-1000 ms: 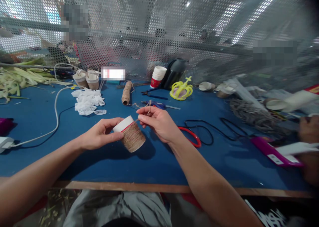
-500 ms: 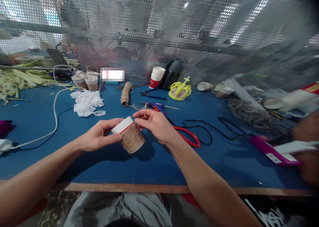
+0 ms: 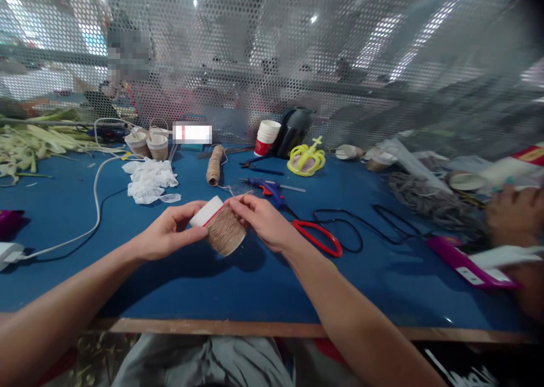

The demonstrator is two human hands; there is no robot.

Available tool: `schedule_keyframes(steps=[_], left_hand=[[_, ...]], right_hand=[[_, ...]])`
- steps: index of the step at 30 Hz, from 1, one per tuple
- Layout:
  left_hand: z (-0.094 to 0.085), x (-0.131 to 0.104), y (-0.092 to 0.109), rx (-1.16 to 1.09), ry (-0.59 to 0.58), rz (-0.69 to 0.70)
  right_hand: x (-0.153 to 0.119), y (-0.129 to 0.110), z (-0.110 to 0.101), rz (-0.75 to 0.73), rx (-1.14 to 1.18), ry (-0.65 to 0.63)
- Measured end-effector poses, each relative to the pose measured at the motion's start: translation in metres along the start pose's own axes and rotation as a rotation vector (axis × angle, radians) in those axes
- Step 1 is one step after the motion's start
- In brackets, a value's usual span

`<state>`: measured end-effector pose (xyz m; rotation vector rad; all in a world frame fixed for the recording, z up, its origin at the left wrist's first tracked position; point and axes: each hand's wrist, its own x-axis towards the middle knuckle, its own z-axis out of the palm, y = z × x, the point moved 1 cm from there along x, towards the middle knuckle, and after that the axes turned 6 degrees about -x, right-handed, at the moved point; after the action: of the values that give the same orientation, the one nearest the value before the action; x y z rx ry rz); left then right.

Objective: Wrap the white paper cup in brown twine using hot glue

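Observation:
A paper cup (image 3: 226, 230), wound with brown twine over most of its side, is held tilted above the blue table. Its white end and a thin red band stay uncovered. My left hand (image 3: 176, 229) grips the white end between thumb and fingers. At the cup's upper right side, my right hand (image 3: 257, 216) is closed, its thumb and fingertips pinching the twine against the wound part. From there a loose strand runs back to a twine spool (image 3: 215, 166) lying on the table. A blue glue gun (image 3: 267, 190) lies just beyond my right hand.
Red-handled scissors (image 3: 318, 238) and a black cord lie right of my forearm. Behind are crumpled white lace (image 3: 151, 178), stacked paper cups (image 3: 267, 137), pliers (image 3: 261, 166) and a yellow crown-shaped piece (image 3: 306, 160). Another person's hand (image 3: 516, 214) is at the right, near a purple-and-white tool (image 3: 470, 262).
My right hand has come down and closer to the cup, and the strand it held raised is now lower, against the cup. My left hand keeps its grip.

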<state>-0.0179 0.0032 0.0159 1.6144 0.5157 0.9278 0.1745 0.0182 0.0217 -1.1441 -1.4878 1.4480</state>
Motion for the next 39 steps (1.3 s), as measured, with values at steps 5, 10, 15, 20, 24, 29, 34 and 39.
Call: schedule_keyframes(steps=[5,10,15,20,24,29,34,39], left_hand=[[-0.005,0.004,-0.007,0.060,0.058,0.019],[-0.008,0.008,-0.006,0.051,0.156,0.117],[-0.022,0.009,-0.013,0.034,0.628,0.116],[-0.011,0.006,-0.011,0.268,0.593,0.037],[0.018,0.004,-0.008,0.653,0.321,0.164],[0.037,0.006,-0.018,1.047,0.266,0.326],[0.038,0.008,-0.022,1.192,0.299,0.349],[0.040,0.007,-0.021,1.178,0.255,0.303]], right_hand=[[-0.002,0.001,0.003,0.179,0.252,-0.367],[0.002,0.001,0.001,0.143,0.357,-0.286],[0.007,0.001,0.000,0.210,0.602,-0.133],[0.009,0.001,0.007,0.219,0.716,-0.064],[0.008,0.006,0.022,0.180,0.754,-0.042],[0.005,0.011,0.044,0.228,0.766,-0.057],[0.004,0.014,0.052,0.160,0.791,-0.035],[0.003,0.016,0.057,0.103,0.761,-0.037]])
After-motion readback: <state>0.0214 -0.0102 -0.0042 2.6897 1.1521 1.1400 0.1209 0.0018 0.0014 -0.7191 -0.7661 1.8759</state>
